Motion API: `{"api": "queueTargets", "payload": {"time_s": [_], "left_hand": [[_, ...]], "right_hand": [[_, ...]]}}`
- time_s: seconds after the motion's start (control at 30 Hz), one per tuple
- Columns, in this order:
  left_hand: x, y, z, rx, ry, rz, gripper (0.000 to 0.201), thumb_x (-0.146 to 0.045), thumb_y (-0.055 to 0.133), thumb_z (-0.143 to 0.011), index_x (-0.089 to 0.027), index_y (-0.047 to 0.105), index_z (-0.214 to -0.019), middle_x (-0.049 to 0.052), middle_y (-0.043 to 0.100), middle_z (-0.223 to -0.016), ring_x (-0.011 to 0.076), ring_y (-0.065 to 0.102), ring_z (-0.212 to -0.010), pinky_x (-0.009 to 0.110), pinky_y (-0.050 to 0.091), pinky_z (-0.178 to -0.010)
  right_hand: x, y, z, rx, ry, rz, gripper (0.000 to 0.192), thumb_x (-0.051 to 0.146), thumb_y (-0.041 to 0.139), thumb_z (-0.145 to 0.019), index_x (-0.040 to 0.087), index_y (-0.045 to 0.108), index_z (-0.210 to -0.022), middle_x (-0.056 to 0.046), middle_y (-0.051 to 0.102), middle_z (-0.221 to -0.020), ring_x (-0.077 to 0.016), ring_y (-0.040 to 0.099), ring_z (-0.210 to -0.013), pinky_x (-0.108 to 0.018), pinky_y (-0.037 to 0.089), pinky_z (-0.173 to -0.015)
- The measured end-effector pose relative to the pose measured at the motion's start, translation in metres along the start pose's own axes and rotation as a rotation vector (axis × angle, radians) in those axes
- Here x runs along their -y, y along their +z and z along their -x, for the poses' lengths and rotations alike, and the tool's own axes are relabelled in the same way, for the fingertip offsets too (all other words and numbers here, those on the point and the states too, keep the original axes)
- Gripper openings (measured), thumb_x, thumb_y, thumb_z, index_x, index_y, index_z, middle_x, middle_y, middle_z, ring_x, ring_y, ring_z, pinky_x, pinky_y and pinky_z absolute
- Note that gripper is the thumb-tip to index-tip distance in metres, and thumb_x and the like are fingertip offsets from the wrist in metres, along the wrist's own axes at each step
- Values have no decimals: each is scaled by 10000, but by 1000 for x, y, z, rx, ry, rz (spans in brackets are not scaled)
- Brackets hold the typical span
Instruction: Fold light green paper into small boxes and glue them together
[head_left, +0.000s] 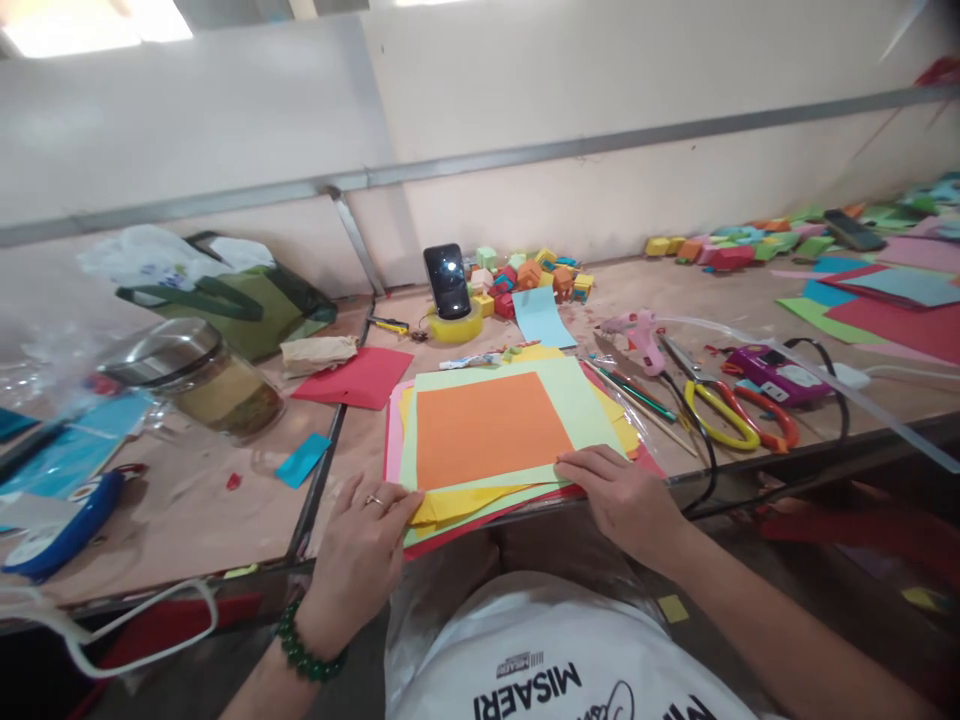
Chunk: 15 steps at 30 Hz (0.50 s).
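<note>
One stack of coloured paper [517, 440] lies at the near edge of the table [225, 500], an orange sheet [487, 425] uppermost on a pale green one, with yellow, pink and red edges showing beneath; the left hand [367, 545] rests at the stack's near left corner, fingers close together and pressed flat on the yellow edge, clamped on nothing; the right hand [619, 490] lies on the near right corner, fingers together and flat on the paper, likewise gripping nothing; a ring shows on the left hand and one green bead bracelet [304, 650] circles that wrist. Right of the stack lie two pairs of scissors, one yellow-handled [716, 415] and one orange-handled [761, 415], touching each other; one pink glue gun [637, 335] sits just beyond them. At the far side one phone [448, 280] stands upright in one roll of yellow tape [456, 325]; a heap of small folded paper cubes [529, 275], too many and too small to count, lies to its right. One red sheet [356, 378] lies left of the stack, and one glass jar [199, 380] lies on its side further left.
</note>
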<state>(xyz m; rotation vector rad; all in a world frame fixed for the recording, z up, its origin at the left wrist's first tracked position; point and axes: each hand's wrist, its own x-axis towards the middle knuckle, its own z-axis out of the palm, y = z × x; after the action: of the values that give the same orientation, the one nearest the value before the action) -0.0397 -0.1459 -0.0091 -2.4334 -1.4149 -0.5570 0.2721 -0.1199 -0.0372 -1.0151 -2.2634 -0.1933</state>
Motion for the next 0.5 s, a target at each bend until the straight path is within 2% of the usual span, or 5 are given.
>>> {"api": "queueTargets", "payload": {"time_s": [0.13,0.27,0.37,0.43,0.5], "left_hand": [[1,-5,1,64,-32,10,403,-33,371,-797,-219,703,-926,45,722,-881,204,648,-848,469,387,-1010],[7,-18,-15,200,-60,-36,361,-91,395,-824,-235,722,-877,56,708,-845,234,631,-861,483,412,-970],[11,-14,-42,264,26,43,341,-218,407,-902,-227,679,-1106,84,687,-1084,249,598,-1044,447,425,-980],[8,0,-64,316,138,88,402,-353,397,-938,-234,578,-1277,102,603,-1282,268,526,-1198,449,398,-1025],[-1,18,-85,378,195,106,508,-451,357,-950,-218,462,-1389,128,475,-1435,295,413,-1328,473,356,-1065]], "right_hand": [[-1,0,-2,37,21,-22,344,2,383,-847,158,665,-969,-71,712,-940,-174,619,-868,-287,548,-715],[1,-1,-5,62,34,-7,356,-1,385,-813,175,670,-935,-64,709,-918,-172,608,-835,-277,527,-684],[6,-2,-7,51,38,15,339,-6,386,-810,167,663,-899,-67,702,-905,-173,592,-821,-274,502,-679],[11,-4,-11,98,59,55,316,-3,397,-819,168,658,-867,-69,690,-882,-176,576,-807,-274,478,-669],[16,-5,-19,182,104,116,276,6,430,-825,171,651,-828,-74,668,-839,-187,555,-792,-282,450,-651]]}}
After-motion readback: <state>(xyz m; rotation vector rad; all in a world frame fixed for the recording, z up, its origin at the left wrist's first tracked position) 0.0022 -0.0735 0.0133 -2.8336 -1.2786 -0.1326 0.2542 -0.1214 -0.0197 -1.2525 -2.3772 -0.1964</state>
